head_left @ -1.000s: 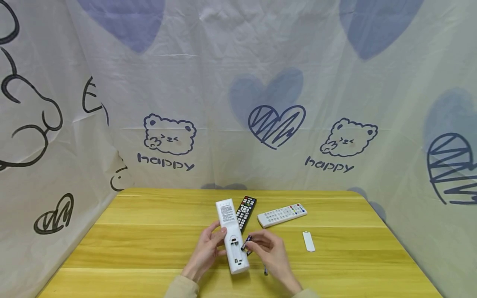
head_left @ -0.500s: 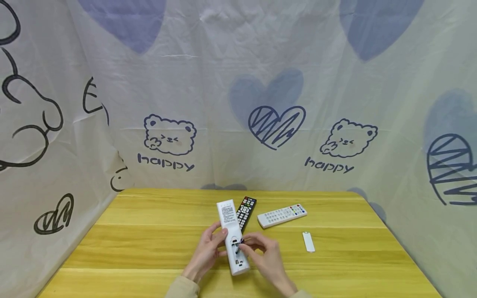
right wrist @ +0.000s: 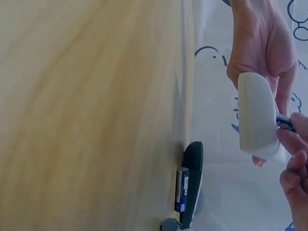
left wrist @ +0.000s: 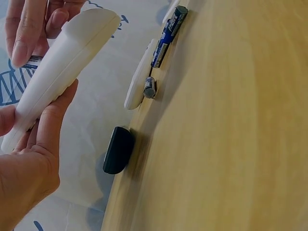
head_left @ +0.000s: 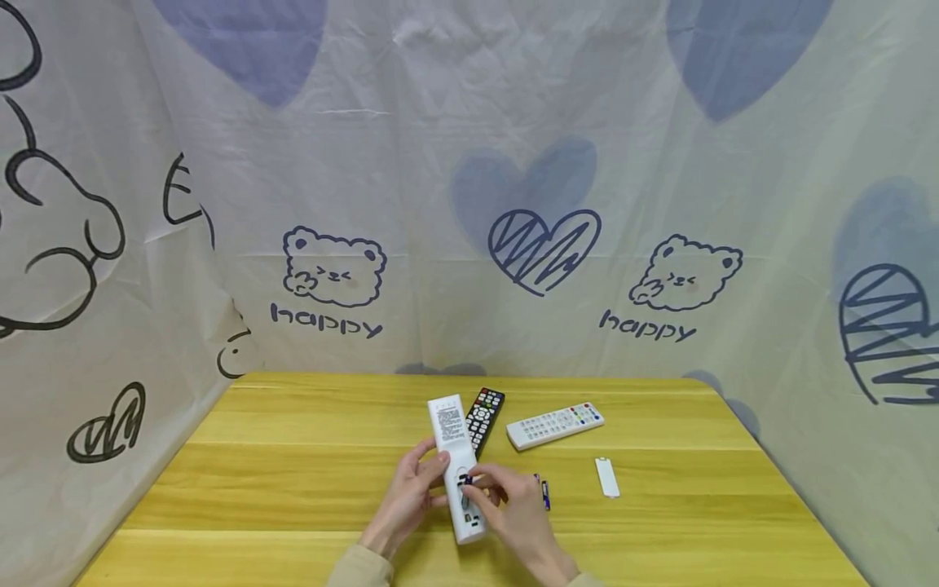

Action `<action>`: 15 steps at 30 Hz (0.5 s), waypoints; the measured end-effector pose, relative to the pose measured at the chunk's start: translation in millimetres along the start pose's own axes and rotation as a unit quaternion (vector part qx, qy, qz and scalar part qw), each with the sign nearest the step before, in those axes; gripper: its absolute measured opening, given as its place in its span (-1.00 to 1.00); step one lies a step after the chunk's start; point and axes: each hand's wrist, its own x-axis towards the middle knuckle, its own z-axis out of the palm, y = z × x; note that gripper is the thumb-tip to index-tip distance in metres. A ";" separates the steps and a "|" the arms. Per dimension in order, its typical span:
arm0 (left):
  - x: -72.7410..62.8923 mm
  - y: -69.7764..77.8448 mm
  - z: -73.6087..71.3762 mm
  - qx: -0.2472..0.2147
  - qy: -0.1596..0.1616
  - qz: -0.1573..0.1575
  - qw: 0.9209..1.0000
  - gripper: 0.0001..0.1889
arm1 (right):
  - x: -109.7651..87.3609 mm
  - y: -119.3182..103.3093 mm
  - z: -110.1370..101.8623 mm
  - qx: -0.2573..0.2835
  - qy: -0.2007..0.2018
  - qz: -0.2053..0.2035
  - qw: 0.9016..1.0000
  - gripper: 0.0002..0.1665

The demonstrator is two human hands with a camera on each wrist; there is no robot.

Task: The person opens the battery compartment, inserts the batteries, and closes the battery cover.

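Note:
In the head view my left hand (head_left: 412, 489) grips a white remote control (head_left: 451, 424) with its back facing up. The remote's battery compartment is uncovered, with metal contacts showing in it. My right hand (head_left: 519, 509) pinches a small dark battery (right wrist: 286, 122) at this compartment. In the head view the battery is tilted and partly covered by the fingers, so I cannot tell how far in it sits. The left wrist view shows the remote held above the table, with the battery end (left wrist: 33, 61) under the right fingers.
Loose batteries (head_left: 546, 495) lie on the wooden table (head_left: 293, 489) just right of my right hand. A black remote (head_left: 484, 417) lies behind the held one. Farther right are another white remote (head_left: 555, 425), buttons up, and a white battery cover (head_left: 607, 477).
My right hand has moved left, bringing the battery from beside the remote onto its compartment. Loose batteries now show to that hand's right. My left hand has barely moved.

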 end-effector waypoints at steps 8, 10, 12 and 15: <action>-0.4 0.3 0.0 0.001 -0.002 -0.003 1.000 -0.39 | 0.1 -10.8 3.0 -0.071 -0.016 0.006 0.997 -0.77; -0.5 0.2 0.3 0.000 -0.002 -0.001 1.000 -0.38 | -0.4 -13.6 3.5 -0.079 -0.024 0.016 0.996 -0.78; -0.4 -0.1 0.5 -0.002 -0.001 -0.001 1.000 -0.38 | -1.2 -16.3 3.9 -0.087 -0.032 0.026 0.995 -0.80; -0.1 -0.4 0.7 -0.004 0.002 0.000 1.000 -0.38 | -2.3 -19.6 4.7 -0.085 -0.040 0.045 0.995 -0.81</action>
